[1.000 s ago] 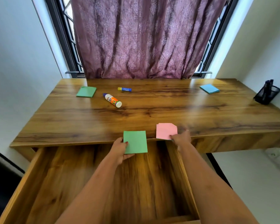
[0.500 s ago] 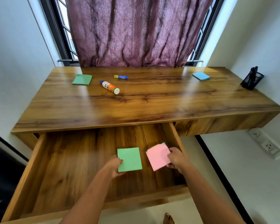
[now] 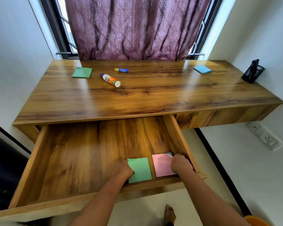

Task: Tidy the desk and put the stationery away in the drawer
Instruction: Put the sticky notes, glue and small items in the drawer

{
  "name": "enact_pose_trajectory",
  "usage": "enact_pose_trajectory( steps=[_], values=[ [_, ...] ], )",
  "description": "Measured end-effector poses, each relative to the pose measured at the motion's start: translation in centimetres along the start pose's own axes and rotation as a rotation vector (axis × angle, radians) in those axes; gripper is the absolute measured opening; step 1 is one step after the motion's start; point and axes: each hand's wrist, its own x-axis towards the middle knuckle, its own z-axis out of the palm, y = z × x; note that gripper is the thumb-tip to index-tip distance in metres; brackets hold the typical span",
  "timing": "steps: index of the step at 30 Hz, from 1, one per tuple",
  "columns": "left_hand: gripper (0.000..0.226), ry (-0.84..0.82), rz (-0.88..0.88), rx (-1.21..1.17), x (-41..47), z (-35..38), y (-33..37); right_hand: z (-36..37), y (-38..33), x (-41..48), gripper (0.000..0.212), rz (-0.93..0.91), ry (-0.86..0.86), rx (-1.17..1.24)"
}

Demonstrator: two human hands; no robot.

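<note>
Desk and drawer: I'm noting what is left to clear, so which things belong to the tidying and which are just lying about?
Part of the job: drawer, green pad in the left hand, pink pad in the right hand, second green pad, blue pad, glue bottle, glue stick.
Just there: curtain, pen holder, wall socket.

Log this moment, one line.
left hand: grips green notes in drawer | right hand: grips pink notes | desk: green pad, blue pad, glue bottle, glue stick

Glossy wood-grain desk (image 3: 153, 95), matt wood drawer (image 3: 82, 160) — paper pads, plastic glue bottle (image 3: 111, 80), crinkled cloth curtain (image 3: 134, 28)
</note>
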Motion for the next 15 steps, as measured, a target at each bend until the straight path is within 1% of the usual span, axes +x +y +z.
enact_pose_trajectory(
  steps=[2,4,5,6,8,9,10,12,15],
  values=[
    [0.052,0.042,0.029,0.209,-0.2,0.2,0.0,-0.2,-0.3,-0.5,0.031,-0.07,0.106,-0.044],
    [0.055,0.107,0.056,0.457,-0.7,0.3,0.2,-0.2,-0.8,-0.7,0.04,-0.236,0.179,-0.063],
    [0.056,0.147,0.091,0.546,-0.8,0.3,0.4,-0.2,-1.2,-0.8,0.045,-0.338,0.154,-0.054],
    [0.059,0.171,0.135,0.601,-0.9,0.4,0.5,-0.2,-1.6,-1.0,0.051,-0.432,0.086,-0.047],
    [0.072,0.152,0.245,0.657,-0.8,0.7,0.7,0.5,-2.2,-1.2,0.061,-0.543,-0.06,-0.131],
    [0.077,0.128,0.294,0.686,-0.9,0.9,0.8,0.9,-2.4,-1.3,0.066,-0.548,-0.097,-0.186],
    [0.079,0.106,0.321,0.714,-0.9,1.1,0.9,1.4,-2.3,-1.3,0.066,-0.52,-0.117,-0.215],
    [0.077,0.093,0.345,0.756,-1.1,1.3,0.8,2.0,-2.1,-1.3,0.055,-0.449,-0.146,-0.187],
    [0.077,0.088,0.36,0.758,-0.7,1.3,0.4,1.4,-1.4,-1.0,0.042,-0.419,-0.176,-0.185]
  ],
)
